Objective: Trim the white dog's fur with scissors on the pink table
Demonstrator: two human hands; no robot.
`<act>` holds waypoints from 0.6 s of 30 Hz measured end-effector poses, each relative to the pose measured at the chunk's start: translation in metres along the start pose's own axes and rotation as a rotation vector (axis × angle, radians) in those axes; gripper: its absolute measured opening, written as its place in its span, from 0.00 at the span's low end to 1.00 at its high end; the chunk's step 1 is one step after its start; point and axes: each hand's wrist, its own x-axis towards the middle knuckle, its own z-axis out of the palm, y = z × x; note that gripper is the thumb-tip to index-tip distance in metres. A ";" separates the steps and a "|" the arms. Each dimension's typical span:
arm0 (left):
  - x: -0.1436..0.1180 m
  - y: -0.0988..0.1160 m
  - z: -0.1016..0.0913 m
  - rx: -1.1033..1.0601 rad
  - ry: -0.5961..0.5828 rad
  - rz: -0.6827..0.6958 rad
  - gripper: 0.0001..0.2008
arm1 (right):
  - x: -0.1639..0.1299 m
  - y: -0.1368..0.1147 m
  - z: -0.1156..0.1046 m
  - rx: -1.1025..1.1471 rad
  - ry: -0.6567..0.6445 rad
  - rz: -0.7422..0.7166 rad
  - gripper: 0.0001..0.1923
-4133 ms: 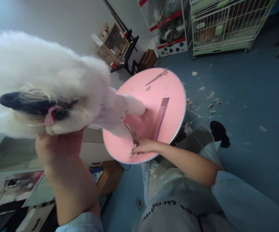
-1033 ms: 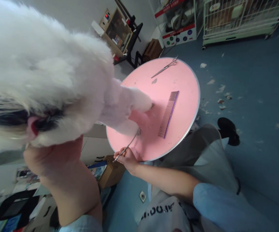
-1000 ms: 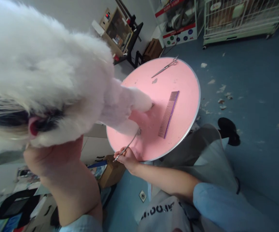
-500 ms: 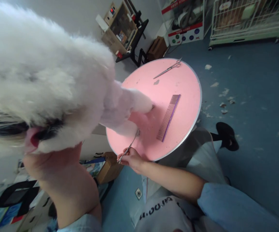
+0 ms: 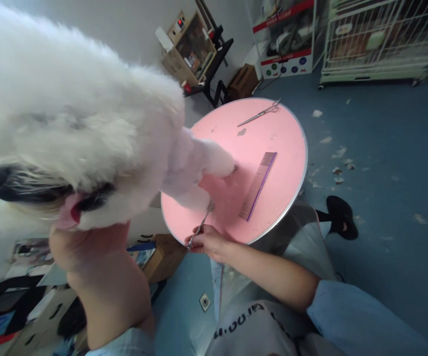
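Observation:
A fluffy white dog [image 5: 136, 118] with a dark nose and its tongue out fills the left side, its front legs reaching down onto a round pink table [image 5: 288, 128]. My left hand [image 5: 84, 242] is held under the dog's chin, its fingers partly hidden by the jaw and fur. Near the table's edge, my right hand [image 5: 210, 242] grips a pair of scissors [image 5: 200, 227] by the handles. The scissor tips are at the nearer front paw [image 5: 201, 199]; whether they touch it I cannot tell. The farther paw [image 5: 223, 163] stands on the pink surface.
On the table lie a purple-backed metal comb [image 5: 258, 187] and a second pair of scissors [image 5: 260, 114]. Clumps of white fur [image 5: 318, 113] dot the blue floor. Beyond are a wire cage [image 5: 365, 54], a black stand with a wooden box [image 5: 190, 49], and a cardboard box [image 5: 165, 257].
The view has shifted slightly, and the dog's head and my left hand appear a little farther right. Both holds are unchanged, with the scissor tips still by the nearer paw.

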 end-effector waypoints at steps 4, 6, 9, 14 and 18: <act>0.002 -0.004 -0.002 -0.075 -0.028 0.046 0.18 | -0.003 -0.007 -0.004 -0.027 0.006 0.006 0.23; 0.003 -0.004 -0.001 -0.100 -0.030 0.022 0.14 | -0.005 -0.008 -0.006 -0.050 -0.003 0.023 0.23; 0.005 0.000 0.007 -0.112 0.012 -0.032 0.16 | -0.006 -0.009 -0.009 -0.067 0.021 0.025 0.23; 0.008 0.004 0.019 -0.217 0.064 -0.093 0.21 | -0.002 -0.009 -0.011 -0.081 0.065 0.000 0.24; 0.008 -0.003 0.019 -0.279 -0.048 -0.107 0.16 | -0.010 -0.005 -0.017 -0.060 0.086 -0.085 0.28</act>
